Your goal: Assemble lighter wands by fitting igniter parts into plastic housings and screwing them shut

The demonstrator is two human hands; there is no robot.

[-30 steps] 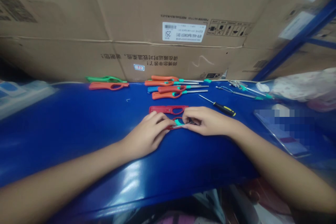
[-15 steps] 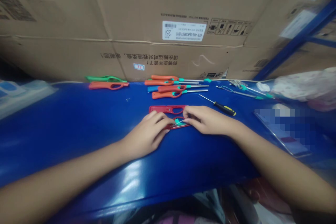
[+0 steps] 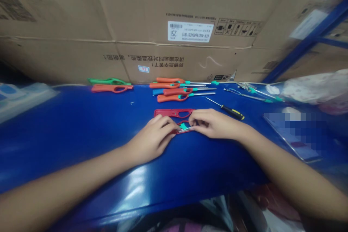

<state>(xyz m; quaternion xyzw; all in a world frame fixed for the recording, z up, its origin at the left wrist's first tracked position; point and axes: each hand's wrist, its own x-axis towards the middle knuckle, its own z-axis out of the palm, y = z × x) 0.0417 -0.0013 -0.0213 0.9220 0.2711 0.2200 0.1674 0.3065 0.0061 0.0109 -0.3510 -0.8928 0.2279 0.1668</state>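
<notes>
A red lighter shell half (image 3: pixel 185 131) lies on the blue table with a green trigger piece (image 3: pixel 183 126) in it. My left hand (image 3: pixel 153 136) is closed on the left end of this half, its fingers covering that end. My right hand (image 3: pixel 214 123) pinches a thin pale wire (image 3: pixel 187 129) at the right end, thumb and forefinger together. The wire runs across the shell, just below the green piece. Right behind lies another red shell half (image 3: pixel 170 112), partly hidden by the fingers of both hands.
Several orange lighters (image 3: pixel 171 98) lie behind the hands, with orange and green lighter shells (image 3: pixel 108 88) farther left. A black and yellow screwdriver (image 3: pixel 232 112) lies to the right, near metal lighter tubes (image 3: pixel 255 95) and a phone-like flat object (image 3: pixel 290 141). A cardboard box (image 3: pixel 136 14) stands behind.
My right fingers have shifted slightly left and down with the wire, which now lies lower and flatter across the shell. The left hand stays where it was.
</notes>
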